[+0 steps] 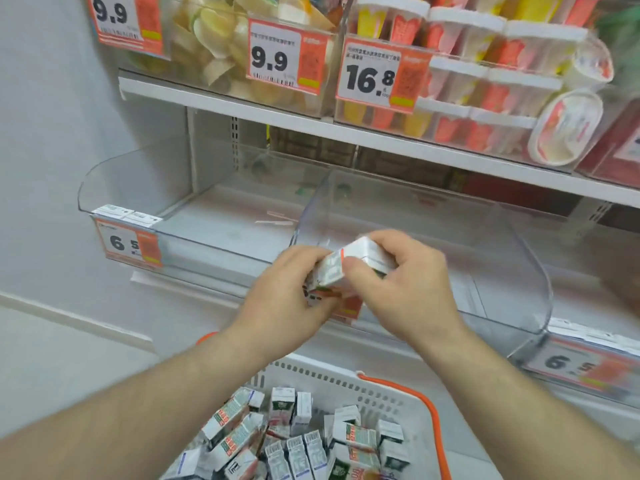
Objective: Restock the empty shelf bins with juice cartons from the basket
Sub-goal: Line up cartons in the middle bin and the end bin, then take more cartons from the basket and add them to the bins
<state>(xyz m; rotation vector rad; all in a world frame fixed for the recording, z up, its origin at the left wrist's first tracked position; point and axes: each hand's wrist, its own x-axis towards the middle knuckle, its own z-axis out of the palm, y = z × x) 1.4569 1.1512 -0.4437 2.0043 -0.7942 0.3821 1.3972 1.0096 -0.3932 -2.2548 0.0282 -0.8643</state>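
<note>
Head view: both hands meet mid-frame in front of the clear shelf bins, holding juice cartons (349,268) between them, probably two or three stacked, blur makes the count unclear. Left hand (291,299) grips the stack from the 9 o'clock side, fingers curled under it. Right hand (405,282) grips from 3 o'clock, thumb pressed on the near face, fingers wrapped over the top. Cartons sit tilted, just in front of the middle bin's (433,230) front wall, not inside it. Left bin (194,216) at 10 o'clock of the hands, nothing seen in it, with a 6.5 price tag (126,242) on its front. White basket (332,382) with orange handle (434,420) at 6 o'clock, holding many loose cartons (294,441) piled at mixed angles. Upper shelf (311,123) at 12 o'clock carries bins of packaged snacks with 9.9 and 16.8 tags.
</note>
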